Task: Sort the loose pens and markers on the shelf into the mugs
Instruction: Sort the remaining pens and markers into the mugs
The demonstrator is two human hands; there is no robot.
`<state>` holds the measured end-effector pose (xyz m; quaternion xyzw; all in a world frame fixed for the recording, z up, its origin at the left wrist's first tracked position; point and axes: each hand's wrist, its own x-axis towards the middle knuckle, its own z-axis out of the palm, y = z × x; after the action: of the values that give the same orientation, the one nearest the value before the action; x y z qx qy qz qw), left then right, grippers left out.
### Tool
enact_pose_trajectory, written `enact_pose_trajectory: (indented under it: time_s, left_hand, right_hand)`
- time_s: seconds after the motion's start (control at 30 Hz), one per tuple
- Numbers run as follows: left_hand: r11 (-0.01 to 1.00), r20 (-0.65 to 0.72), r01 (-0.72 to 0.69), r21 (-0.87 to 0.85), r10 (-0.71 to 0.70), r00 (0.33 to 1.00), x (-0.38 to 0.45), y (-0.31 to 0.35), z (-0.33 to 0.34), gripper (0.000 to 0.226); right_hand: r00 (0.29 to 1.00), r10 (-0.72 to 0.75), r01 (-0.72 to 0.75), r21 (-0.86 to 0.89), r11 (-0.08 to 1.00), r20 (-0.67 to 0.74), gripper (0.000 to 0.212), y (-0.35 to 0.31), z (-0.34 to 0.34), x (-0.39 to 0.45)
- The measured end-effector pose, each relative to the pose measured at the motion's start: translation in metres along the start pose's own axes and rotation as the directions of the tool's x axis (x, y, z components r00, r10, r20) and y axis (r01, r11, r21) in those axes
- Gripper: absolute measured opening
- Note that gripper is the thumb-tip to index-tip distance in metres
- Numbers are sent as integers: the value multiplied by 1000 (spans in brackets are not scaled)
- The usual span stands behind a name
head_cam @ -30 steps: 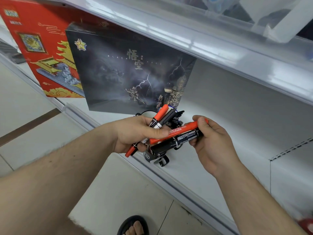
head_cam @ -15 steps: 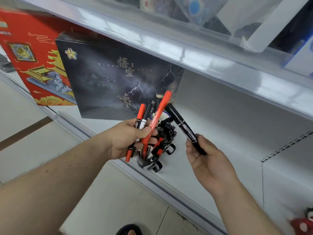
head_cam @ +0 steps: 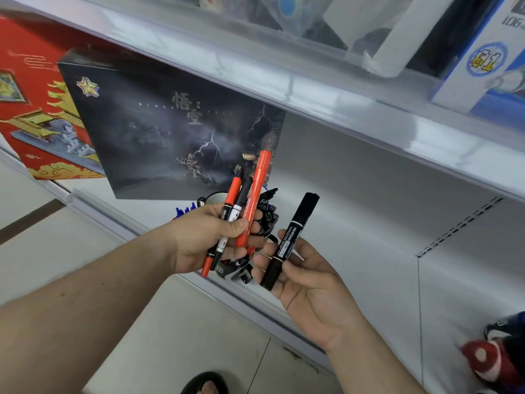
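Right hand (head_cam: 306, 282) pinching a thick black marker with white label (head_cam: 289, 240), thumb over barrel, cap end tilted up and away. Left hand (head_cam: 204, 237) clamped round a bundle of orange and black pens (head_cam: 241, 211), tips upward. Dark holder of black pens (head_cam: 264, 220) on the white metal shelf (head_cam: 355, 237) just behind both hands, nearer the left. Compared with half a second ago, black marker drawn closer to the bundle, more upright.

White shop shelving above a pale tiled floor (head_cam: 176, 331).
Upper shelf (head_cam: 326, 92) edge catches glare; dark box (head_cam: 159, 132) and red box (head_cam: 31, 109) stand at the lower shelf's (head_cam: 369, 251) left end.
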<state>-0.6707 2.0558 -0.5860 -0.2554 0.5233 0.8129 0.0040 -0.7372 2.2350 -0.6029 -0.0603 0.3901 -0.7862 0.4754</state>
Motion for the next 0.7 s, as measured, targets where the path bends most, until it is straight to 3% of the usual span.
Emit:
enact_pose_trajectory:
  time_s: [0.17,0.27,0.33,0.37,0.43,0.57,0.67,0.7]
  left_hand:
    - [996,51,6,87,-11,999,0,-3,6,19]
    - [995,69,-2,103,-5,998,0,-5,4,32]
    - [988,75,0,153,-11,997,2,-7,0,28]
    - [980,63,3,197,-16,998,3,-9,-2,20]
    - [961,40,16,275,-28,999,5,-11,-6,16]
    - [936,36,59,346,-76,996,5,-15,-8,19]
    - [914,-33,84,397,-77,997,4,-11,-10,5]
    - [907,-109,86,412,-44,993,8,-8,-15,15]
  right_hand:
    - [999,28,-26,-67,997,32,43,-3,-7,-3]
    - [995,26,-35,-100,994,-92,30,-4,-6,-4]
    - [968,-68,29,-162,986,-241,9,-7,-5,0]
    - [937,-155,74,-254,964,-313,11,-10,-6,2]
    - [863,-330,119,-482,868,-383,29,-20,-7,5]
    - [862,-436,194,-627,755,-259,13,-34,6,17]
    - [840,-515,171,-819,548,-169,11,-32,8,33]
    - [817,-557,172,-860,480,-147,12,-33,5,38]
